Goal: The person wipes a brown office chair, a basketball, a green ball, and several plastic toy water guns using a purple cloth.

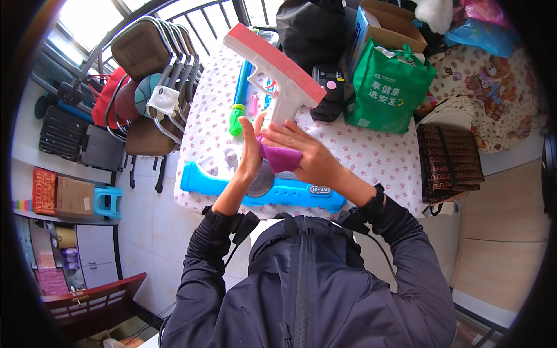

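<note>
A pink-and-white toy pistol [283, 65] is raised over the table, its grip down between my hands and its slide slanting from upper left to lower right. My left hand [250, 154] is at the left side of the grip, thumb pointing up, its other fingers partly hidden. From the right, my right hand [311, 150] lays its fingers across the lower grip and holds a purple cloth [280, 156], which hangs below. Under my hands, near the table's front edge, lies a blue-and-white toy gun [296, 193], partly covered by my left forearm.
On the flower-patterned tablecloth [370, 169] are a blue tube with a green end [238, 106], a black device [328, 89], a green bag [391, 89] and a black bag [309, 32]. Stacked chairs [150, 87] stand left; a brown patterned bag [450, 161] is right.
</note>
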{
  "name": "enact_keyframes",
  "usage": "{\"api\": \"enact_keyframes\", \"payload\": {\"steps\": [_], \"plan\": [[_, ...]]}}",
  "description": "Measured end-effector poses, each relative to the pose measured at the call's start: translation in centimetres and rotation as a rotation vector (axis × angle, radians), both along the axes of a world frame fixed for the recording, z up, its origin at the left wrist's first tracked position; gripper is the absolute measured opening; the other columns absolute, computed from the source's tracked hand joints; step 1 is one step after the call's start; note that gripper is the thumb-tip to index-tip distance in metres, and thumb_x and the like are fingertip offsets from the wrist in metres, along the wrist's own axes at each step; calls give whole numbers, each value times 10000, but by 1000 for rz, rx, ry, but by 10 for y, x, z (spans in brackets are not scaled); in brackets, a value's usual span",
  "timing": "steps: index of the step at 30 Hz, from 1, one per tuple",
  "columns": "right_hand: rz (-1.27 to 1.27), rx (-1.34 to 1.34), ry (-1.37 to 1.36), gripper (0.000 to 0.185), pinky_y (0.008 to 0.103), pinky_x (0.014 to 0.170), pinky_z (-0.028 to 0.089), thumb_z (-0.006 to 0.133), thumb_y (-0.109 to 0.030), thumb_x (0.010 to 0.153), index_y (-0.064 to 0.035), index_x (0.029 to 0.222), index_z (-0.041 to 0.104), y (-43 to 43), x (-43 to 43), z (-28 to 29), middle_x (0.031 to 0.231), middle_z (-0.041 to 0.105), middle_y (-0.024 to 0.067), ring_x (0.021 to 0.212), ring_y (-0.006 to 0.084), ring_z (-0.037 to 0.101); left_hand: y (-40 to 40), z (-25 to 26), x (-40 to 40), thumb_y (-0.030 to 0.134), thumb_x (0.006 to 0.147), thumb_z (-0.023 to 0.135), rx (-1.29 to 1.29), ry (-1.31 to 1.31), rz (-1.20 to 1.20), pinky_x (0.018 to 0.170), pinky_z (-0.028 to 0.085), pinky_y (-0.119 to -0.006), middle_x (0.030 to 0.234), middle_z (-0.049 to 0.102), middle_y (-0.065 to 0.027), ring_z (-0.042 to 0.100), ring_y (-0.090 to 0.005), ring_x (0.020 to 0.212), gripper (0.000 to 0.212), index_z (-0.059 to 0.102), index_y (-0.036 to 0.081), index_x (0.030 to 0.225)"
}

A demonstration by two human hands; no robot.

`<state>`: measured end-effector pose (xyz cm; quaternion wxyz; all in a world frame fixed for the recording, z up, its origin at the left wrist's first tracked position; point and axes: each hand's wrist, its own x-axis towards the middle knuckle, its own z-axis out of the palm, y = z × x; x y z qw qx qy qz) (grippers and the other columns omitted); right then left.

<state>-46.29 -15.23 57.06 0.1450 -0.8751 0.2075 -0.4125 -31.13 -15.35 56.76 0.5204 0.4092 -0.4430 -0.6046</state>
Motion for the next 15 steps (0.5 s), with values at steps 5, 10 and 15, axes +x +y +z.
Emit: {"api": "enact_keyframes", "payload": {"steps": [5,10,15], "plan": [[-309,-122,-83,466,451,1053,182,598,-22,701,-71,1161,537,-20,-12,19,1246,495,74,1255,260,343,3,6,8,745,758,62,-2,-134,-136,566,499,-227,860,617,-105,619,-174,679,889,354,54,1236],[-7,-13,-110,524,465,1054,179,596,-9,672,-28,1186,493,-3,6,9,1269,468,90,1264,291,320,0,4,-6,760,748,89,0,3,99,872,435,-313,1160,507,-173,517,-238,1062,958,250,9,1321],[-171,-118,98,464,488,1065,94,608,-80,719,-80,1175,521,-3,-7,2,1289,454,58,1275,264,308,4,3,-4,634,854,190,-93,-99,55,792,459,-277,1101,533,-171,557,-221,954,784,299,-14,1282]]}}
